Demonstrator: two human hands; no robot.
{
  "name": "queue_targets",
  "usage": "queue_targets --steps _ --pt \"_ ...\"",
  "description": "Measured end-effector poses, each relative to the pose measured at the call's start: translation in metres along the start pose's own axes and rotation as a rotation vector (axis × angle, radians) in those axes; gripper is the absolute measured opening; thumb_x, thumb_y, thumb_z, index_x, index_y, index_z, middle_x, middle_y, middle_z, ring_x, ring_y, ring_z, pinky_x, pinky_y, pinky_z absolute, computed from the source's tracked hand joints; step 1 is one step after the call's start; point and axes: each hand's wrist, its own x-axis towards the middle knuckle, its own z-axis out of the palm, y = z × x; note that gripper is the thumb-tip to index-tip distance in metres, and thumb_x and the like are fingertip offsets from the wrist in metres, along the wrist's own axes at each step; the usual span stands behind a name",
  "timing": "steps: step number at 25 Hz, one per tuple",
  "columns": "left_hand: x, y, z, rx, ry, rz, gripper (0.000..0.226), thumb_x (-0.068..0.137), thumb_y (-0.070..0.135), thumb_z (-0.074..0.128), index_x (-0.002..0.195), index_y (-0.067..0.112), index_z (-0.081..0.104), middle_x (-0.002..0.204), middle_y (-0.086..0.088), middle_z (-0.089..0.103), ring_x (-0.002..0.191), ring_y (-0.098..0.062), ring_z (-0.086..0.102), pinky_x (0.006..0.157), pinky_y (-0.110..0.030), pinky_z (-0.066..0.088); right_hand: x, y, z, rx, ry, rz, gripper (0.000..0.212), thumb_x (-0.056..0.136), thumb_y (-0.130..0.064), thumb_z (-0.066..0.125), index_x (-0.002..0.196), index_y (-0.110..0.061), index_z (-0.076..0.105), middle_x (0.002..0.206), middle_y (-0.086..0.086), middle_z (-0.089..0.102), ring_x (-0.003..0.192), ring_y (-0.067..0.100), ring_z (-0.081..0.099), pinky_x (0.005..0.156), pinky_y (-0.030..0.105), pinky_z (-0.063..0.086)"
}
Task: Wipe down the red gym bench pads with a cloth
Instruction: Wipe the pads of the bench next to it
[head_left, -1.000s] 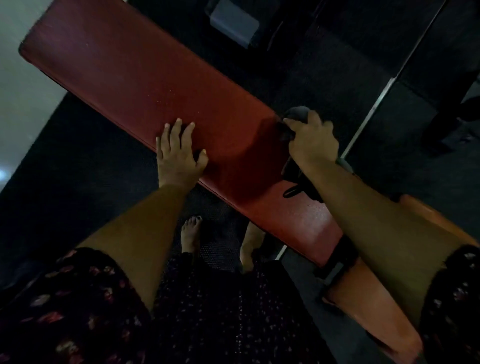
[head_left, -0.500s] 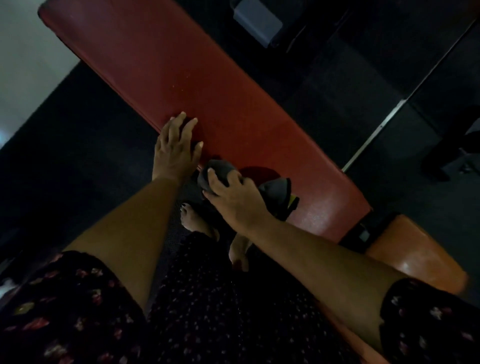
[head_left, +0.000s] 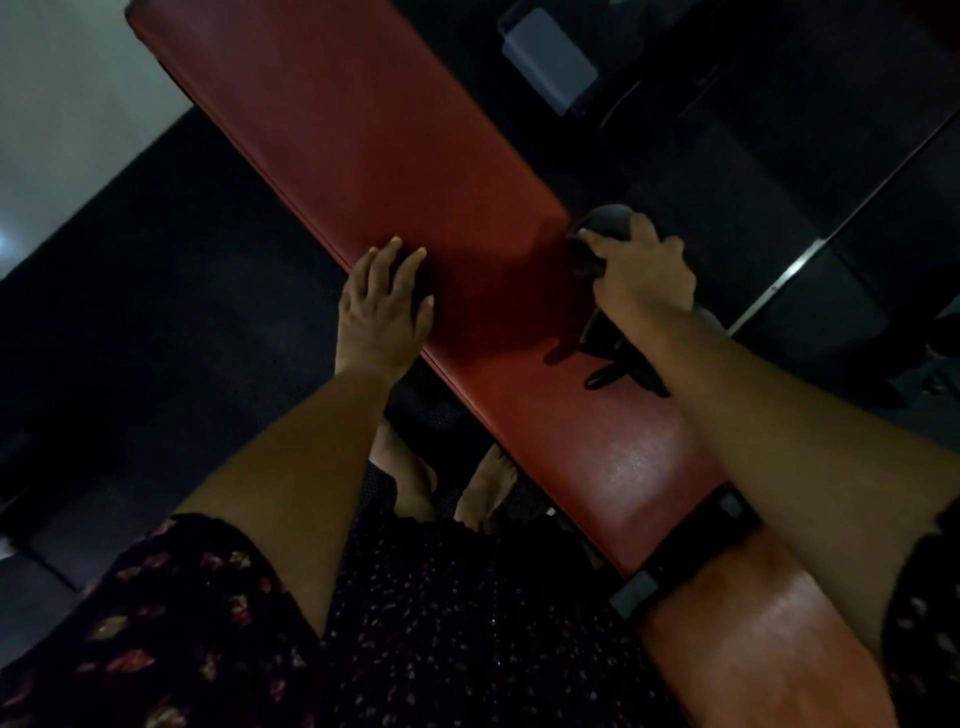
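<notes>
Resting the left hand (head_left: 382, 306) flat on the near edge of the long pad (head_left: 363, 130), with fingers straight and slightly spread. Gripping a dark cloth (head_left: 605, 221) in the right hand (head_left: 641, 275), with fingers curled round it at the pad's far edge. Bunched just beyond those fingertips, trailing back under the wrist. Behind both wrists, past a dark gap, the short pad (head_left: 753, 634).

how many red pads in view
2. The long pad runs from upper left to centre, under the left hand and the cloth; the short pad sits lower right, beyond the dark gap. Others may be out of frame.
</notes>
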Motion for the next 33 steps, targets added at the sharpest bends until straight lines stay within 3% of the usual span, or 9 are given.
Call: queue_targets --steps 5,8,11,15,19,24,28,31,33 --pt "0.005 -0.014 -0.004 -0.018 0.07 -0.033 0.054 0.102 0.04 0.04 0.152 0.026 0.027 0.161 0.002 0.014 0.147 -0.025 0.01 0.118 -0.046 0.021 -0.059 -0.064 0.02 -0.165 0.04 -0.421 0.061 0.096 -0.016 0.049 0.149 -0.038 0.027 0.16 0.013 0.004 0.128 0.043 0.032 0.088 0.046 0.047" --pt "0.016 -0.032 -0.013 0.025 0.093 -0.078 0.059 0.1 0.042 0.042 0.153 0.022 0.025 0.163 -0.003 0.007 0.149 -0.027 0.002 0.12 -0.046 0.015 -0.103 -0.098 0.042 -0.26 0.041 -0.62 0.058 0.091 -0.023 0.056 0.145 -0.032 0.038 0.158 0.015 0.018 0.119 0.045 0.044 0.078 0.043 0.051" --pt "0.037 -0.052 -0.026 0.102 0.069 0.061 0.068 0.096 0.046 0.049 0.154 0.02 0.025 0.162 -0.008 0.01 0.149 -0.031 0.004 0.121 -0.049 0.01 -0.108 -0.125 0.044 -0.281 0.002 -0.679 0.046 0.095 -0.028 0.044 0.141 -0.031 0.046 0.157 0.01 0.023 0.115 0.043 0.047 0.076 0.043 0.051" --pt "0.06 -0.064 -0.05 0.219 -0.136 0.221 0.075 0.095 0.057 0.044 0.156 0.028 0.011 0.164 -0.003 0.001 0.15 -0.026 -0.005 0.12 -0.046 0.008 -0.048 -0.118 0.007 -0.123 -0.004 -0.492 0.055 0.097 -0.022 0.047 0.147 -0.038 0.032 0.16 0.007 0.005 0.127 0.04 0.032 0.088 0.045 0.044" --pt "0.069 -0.078 -0.061 0.371 -0.164 0.292 0.082 0.088 0.072 0.028 0.155 0.034 0.002 0.164 0.002 -0.005 0.15 -0.023 -0.01 0.121 -0.043 -0.001 0.01 -0.062 -0.016 -0.164 0.004 -0.218 0.052 0.099 -0.025 0.045 0.143 -0.049 0.033 0.159 0.0 0.013 0.123 0.037 0.034 0.085 0.046 0.046" --pt "0.072 -0.085 -0.056 0.26 -0.186 0.255 0.086 0.085 0.074 0.036 0.154 0.037 0.002 0.164 0.003 -0.006 0.149 -0.02 -0.013 0.117 -0.037 -0.01 0.029 -0.059 -0.027 -0.087 -0.035 -0.012 0.053 0.098 -0.024 0.047 0.146 -0.044 0.034 0.154 0.005 0.019 0.123 0.036 0.034 0.085 0.046 0.046" --pt "0.075 -0.091 -0.054 0.244 -0.169 0.285 0.08 0.085 0.076 0.016 0.154 0.037 0.005 0.164 0.004 -0.002 0.15 -0.019 -0.009 0.122 -0.04 -0.003 -0.022 -0.137 -0.005 -0.214 0.004 -0.373 0.061 0.097 -0.02 0.048 0.151 -0.035 0.022 0.159 0.015 0.005 0.133 0.044 0.028 0.085 0.045 0.049" --pt "0.078 -0.099 -0.061 0.182 -0.129 0.317 0.062 0.096 0.057 0.016 0.153 0.033 0.021 0.162 0.003 0.013 0.15 -0.021 0.005 0.121 -0.042 0.01 -0.073 -0.181 0.026 -0.322 0.025 -0.611 0.054 0.092 -0.023 0.048 0.145 -0.026 0.039 0.155 0.018 0.024 0.113 0.042 0.05 0.068 0.039 0.053" --pt "0.08 -0.106 -0.064 0.173 -0.065 0.301 0.056 0.099 0.047 0.026 0.152 0.03 0.026 0.161 0.0 0.018 0.149 -0.025 0.011 0.12 -0.045 0.016 -0.085 -0.199 0.036 -0.393 -0.025 -0.71 0.051 0.095 -0.023 0.039 0.146 -0.021 0.04 0.155 0.016 0.024 0.107 0.042 0.05 0.068 0.04 0.053"
